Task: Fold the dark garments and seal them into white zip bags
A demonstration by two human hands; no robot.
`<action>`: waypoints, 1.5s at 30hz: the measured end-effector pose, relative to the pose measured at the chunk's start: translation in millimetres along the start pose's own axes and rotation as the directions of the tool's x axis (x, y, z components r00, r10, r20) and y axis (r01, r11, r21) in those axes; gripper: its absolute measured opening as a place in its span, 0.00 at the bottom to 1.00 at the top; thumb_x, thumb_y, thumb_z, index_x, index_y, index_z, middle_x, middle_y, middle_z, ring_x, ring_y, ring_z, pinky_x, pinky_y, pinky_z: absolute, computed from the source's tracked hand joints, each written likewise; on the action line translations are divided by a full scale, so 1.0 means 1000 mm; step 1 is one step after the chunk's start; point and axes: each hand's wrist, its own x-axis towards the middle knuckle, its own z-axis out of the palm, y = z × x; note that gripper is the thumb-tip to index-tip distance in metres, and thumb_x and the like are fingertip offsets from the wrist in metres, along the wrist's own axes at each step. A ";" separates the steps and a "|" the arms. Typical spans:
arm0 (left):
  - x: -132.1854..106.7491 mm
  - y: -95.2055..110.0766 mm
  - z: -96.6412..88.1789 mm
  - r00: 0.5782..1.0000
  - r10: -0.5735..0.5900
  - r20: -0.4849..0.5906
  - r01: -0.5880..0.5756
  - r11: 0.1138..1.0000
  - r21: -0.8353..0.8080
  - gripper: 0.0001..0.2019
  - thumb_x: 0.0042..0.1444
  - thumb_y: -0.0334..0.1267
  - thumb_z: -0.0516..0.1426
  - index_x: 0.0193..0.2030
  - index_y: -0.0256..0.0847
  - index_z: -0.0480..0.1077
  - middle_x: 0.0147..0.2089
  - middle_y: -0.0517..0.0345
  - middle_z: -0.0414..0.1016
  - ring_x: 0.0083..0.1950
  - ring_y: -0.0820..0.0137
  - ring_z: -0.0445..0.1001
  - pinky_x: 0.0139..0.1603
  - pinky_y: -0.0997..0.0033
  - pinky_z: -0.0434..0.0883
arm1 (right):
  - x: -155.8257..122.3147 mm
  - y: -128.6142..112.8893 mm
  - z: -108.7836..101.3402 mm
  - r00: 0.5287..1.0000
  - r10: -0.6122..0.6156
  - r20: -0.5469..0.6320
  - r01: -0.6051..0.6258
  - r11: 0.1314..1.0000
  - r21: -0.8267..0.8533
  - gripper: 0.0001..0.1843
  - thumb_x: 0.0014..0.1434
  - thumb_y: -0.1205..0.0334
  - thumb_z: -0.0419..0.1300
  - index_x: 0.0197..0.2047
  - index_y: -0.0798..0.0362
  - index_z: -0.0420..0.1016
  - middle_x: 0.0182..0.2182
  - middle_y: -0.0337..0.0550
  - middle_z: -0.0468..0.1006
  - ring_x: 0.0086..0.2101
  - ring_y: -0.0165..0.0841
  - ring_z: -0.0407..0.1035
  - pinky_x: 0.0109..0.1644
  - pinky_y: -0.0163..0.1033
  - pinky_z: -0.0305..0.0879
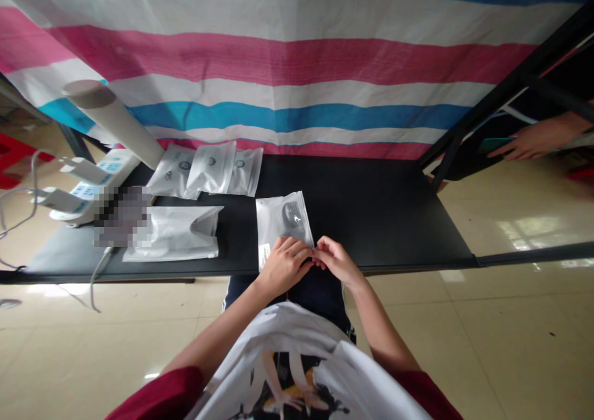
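A frosted zip bag (pixel 273 216) with something dark inside lies at the front edge of the black table (pixel 371 210). My left hand (pixel 286 260) rests over the bag's lower part, its fingers curled at the lower right corner. Beside it, my right hand (pixel 335 258) pinches that same corner, thumb and fingers pressed together. The two hands nearly touch. A small white label (pixel 263 253) shows at the bag's lower left, left of my left hand. The bag's lower edge is partly hidden by the hands.
Several frosted bags (pixel 211 166) lie at the back left, and other bags (pixel 180 234) nearer the front. Further left are a white power strip (pixel 116 163) with plugged-in chargers and a white cylinder (pixel 116 120). A striped sheet (pixel 288 61) hangs behind. Another person's hand (pixel 542 138) shows at right.
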 end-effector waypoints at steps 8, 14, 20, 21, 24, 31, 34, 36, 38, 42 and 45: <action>0.012 -0.002 -0.006 1.000 0.013 -0.004 -0.013 0.997 0.082 0.12 0.68 0.35 0.49 0.42 0.41 0.74 0.41 0.54 0.77 0.41 0.64 0.71 0.41 0.62 0.64 | 0.011 0.001 0.008 0.998 -0.031 -0.060 0.033 0.999 0.032 0.21 0.55 0.44 0.61 0.29 0.48 0.56 0.19 0.28 0.60 0.19 0.25 0.52 0.22 0.31 0.46; 0.012 -0.001 -0.001 0.996 -0.001 -0.086 0.007 0.998 0.066 0.11 0.67 0.32 0.49 0.41 0.38 0.72 0.39 0.52 0.76 0.39 0.65 0.69 0.39 0.63 0.65 | 0.020 -0.001 0.011 0.998 -0.037 -0.058 0.043 0.994 0.098 0.22 0.55 0.44 0.61 0.32 0.47 0.52 0.21 0.27 0.55 0.21 0.24 0.49 0.23 0.30 0.44; -0.001 0.016 0.004 0.970 0.032 -0.239 -0.065 0.989 -0.131 0.09 0.65 0.28 0.51 0.37 0.37 0.71 0.37 0.54 0.76 0.35 0.69 0.68 0.38 0.68 0.67 | 0.063 0.001 0.006 0.953 -0.257 -0.157 0.236 0.961 -0.144 0.16 0.57 0.50 0.57 0.31 0.48 0.54 0.23 0.29 0.54 0.23 0.26 0.50 0.26 0.32 0.47; -0.004 0.023 0.005 0.969 0.042 -0.245 -0.083 0.984 -0.158 0.09 0.65 0.28 0.51 0.37 0.37 0.71 0.36 0.54 0.76 0.35 0.69 0.68 0.38 0.68 0.66 | 0.077 0.000 0.004 0.939 -0.287 -0.190 0.255 0.951 -0.178 0.14 0.57 0.51 0.57 0.31 0.48 0.55 0.23 0.29 0.54 0.23 0.26 0.51 0.27 0.33 0.47; -0.013 0.048 0.006 0.970 0.081 -0.228 -0.129 0.970 -0.204 0.09 0.66 0.29 0.51 0.38 0.38 0.71 0.34 0.56 0.75 0.34 0.70 0.67 0.37 0.68 0.65 | 0.119 -0.009 -0.005 0.900 -0.325 -0.290 0.256 0.933 -0.254 0.13 0.55 0.53 0.57 0.30 0.48 0.55 0.22 0.30 0.56 0.23 0.27 0.53 0.27 0.34 0.50; -0.018 0.052 -0.004 0.956 -0.108 -0.272 0.053 0.978 -0.199 0.04 0.64 0.34 0.54 0.39 0.41 0.70 0.38 0.56 0.76 0.43 0.66 0.69 0.48 0.60 0.62 | 0.112 -0.009 -0.022 0.915 -0.194 -0.354 0.128 0.971 -0.201 0.23 0.55 0.45 0.60 0.47 0.50 0.63 0.23 0.32 0.69 0.25 0.31 0.65 0.30 0.35 0.59; -0.021 0.030 -0.012 0.918 -0.239 -0.316 0.182 0.963 -0.201 0.04 0.62 0.34 0.56 0.43 0.40 0.69 0.43 0.52 0.75 0.46 0.62 0.68 0.49 0.59 0.62 | 0.066 0.005 -0.024 0.992 -0.059 -0.109 0.036 0.978 -0.206 0.23 0.54 0.44 0.63 0.45 0.52 0.69 0.25 0.37 0.74 0.27 0.33 0.69 0.30 0.35 0.62; -0.025 0.016 -0.014 0.908 -0.280 -0.311 0.225 0.953 -0.202 0.05 0.62 0.34 0.55 0.45 0.40 0.69 0.44 0.50 0.74 0.47 0.61 0.68 0.49 0.58 0.63 | 0.040 0.013 -0.029 1.000 0.001 -0.011 -0.004 0.964 -0.265 0.19 0.57 0.44 0.61 0.36 0.53 0.71 0.26 0.40 0.74 0.27 0.33 0.69 0.28 0.35 0.62; -0.029 0.009 -0.014 0.909 -0.307 -0.282 0.248 0.942 -0.226 0.06 0.63 0.35 0.55 0.45 0.40 0.69 0.45 0.50 0.74 0.48 0.61 0.69 0.49 0.59 0.64 | 0.023 0.016 -0.045 0.997 -0.026 -0.078 -0.005 0.931 -0.366 0.20 0.60 0.43 0.56 0.34 0.53 0.71 0.25 0.41 0.75 0.25 0.33 0.68 0.26 0.35 0.60; -0.033 0.013 -0.026 0.927 -0.343 -0.153 0.255 0.874 -0.414 0.05 0.64 0.36 0.53 0.44 0.40 0.69 0.44 0.50 0.74 0.47 0.63 0.70 0.49 0.60 0.67 | 0.012 0.008 -0.118 0.909 -0.218 -0.356 -0.107 0.704 -0.702 0.19 0.64 0.47 0.50 0.38 0.52 0.75 0.28 0.46 0.77 0.27 0.36 0.70 0.30 0.37 0.60; -0.034 0.030 -0.056 0.976 -0.216 0.032 0.185 0.739 -0.648 0.09 0.65 0.43 0.53 0.42 0.42 0.70 0.41 0.51 0.75 0.44 0.64 0.73 0.47 0.61 0.70 | 0.016 -0.010 -0.195 0.799 -0.270 -0.537 -0.390 0.447 -0.805 0.18 0.64 0.52 0.50 0.43 0.51 0.78 0.34 0.51 0.80 0.32 0.40 0.72 0.33 0.40 0.60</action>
